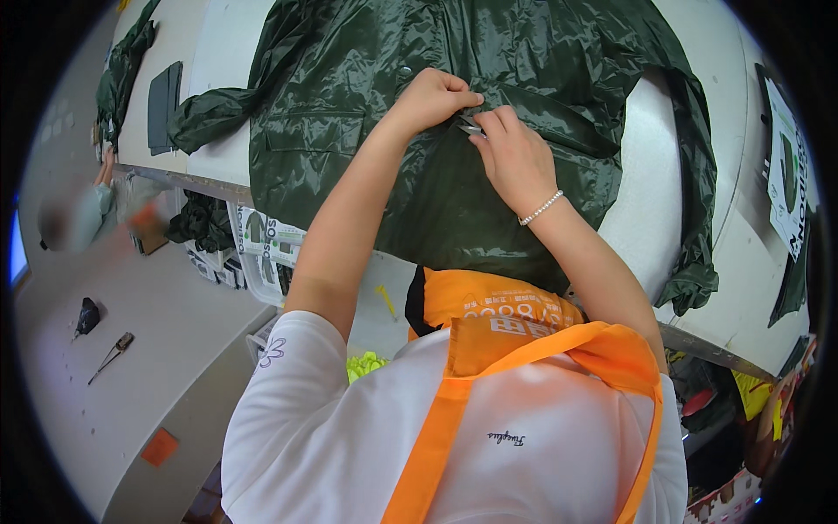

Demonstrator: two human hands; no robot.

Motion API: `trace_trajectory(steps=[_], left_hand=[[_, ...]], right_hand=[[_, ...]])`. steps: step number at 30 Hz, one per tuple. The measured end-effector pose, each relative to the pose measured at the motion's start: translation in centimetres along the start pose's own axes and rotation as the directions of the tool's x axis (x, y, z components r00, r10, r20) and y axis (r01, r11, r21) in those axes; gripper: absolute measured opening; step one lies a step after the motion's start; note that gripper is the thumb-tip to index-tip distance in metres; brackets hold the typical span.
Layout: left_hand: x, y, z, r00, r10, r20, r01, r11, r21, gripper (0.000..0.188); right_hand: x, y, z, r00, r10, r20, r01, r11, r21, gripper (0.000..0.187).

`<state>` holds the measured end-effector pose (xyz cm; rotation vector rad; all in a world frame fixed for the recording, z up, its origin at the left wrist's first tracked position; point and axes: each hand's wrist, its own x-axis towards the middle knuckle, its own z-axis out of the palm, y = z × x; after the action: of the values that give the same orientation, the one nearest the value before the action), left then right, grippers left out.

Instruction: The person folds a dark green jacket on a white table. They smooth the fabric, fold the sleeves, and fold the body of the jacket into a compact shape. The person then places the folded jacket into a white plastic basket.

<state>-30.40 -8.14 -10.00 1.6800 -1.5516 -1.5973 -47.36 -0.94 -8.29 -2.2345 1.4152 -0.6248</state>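
Note:
A glossy dark green raincoat (323,188) lies spread over the table, its sleeves out to both sides and its lower edge hanging toward my lap. My left hand (434,100) pinches the coat's front near the middle, thumb and forefinger pressed together. Close beside it, my right hand (517,159) is closed round small metal thread snips (472,128); only the silvery blades show, pointing at the spot by my left fingertips. The rest of the snips is hidden in my palm. A snap button (406,71) shows on the coat just above my left hand.
Dark folded cloth pieces (164,108) lie on the white table (209,65) at left. Below its edge stands a white plastic crate (257,262) with printed packages. Another green garment (122,79) lies far left, near another person (78,214). A printed sheet (786,166) sits at right.

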Motion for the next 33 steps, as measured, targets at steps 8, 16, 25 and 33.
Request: trace_trajectory(steps=[8,16,25,33], left_hand=[[-0.3,0.2,0.4,0.999,-0.009,-0.050,0.009,1.000,0.009,0.030],[-0.6,0.4,0.6,0.995,-0.063,-0.073,0.067,0.996,0.051,0.028],[0.3,-1.4,1.4,0.991,0.006,-0.136,0.018,0.985,0.173,0.032],[-0.8,-1.2,1.7,0.986,0.061,-0.157,-0.042,0.992,0.122,0.026]], right_hand=[[0.3,0.2,0.6,0.999,-0.017,-0.034,0.016,1.000,-0.018,0.015],[-3.8,7.4,-4.5,0.950,0.287,-0.127,-0.234,0.917,0.325,0.030],[-7.3,14.9,-7.4,0.831,0.556,0.026,-0.446,0.637,0.629,0.032],[-10.7,14.8,-10.8,0.727,0.671,-0.144,-0.499,0.661,0.560,0.017]])
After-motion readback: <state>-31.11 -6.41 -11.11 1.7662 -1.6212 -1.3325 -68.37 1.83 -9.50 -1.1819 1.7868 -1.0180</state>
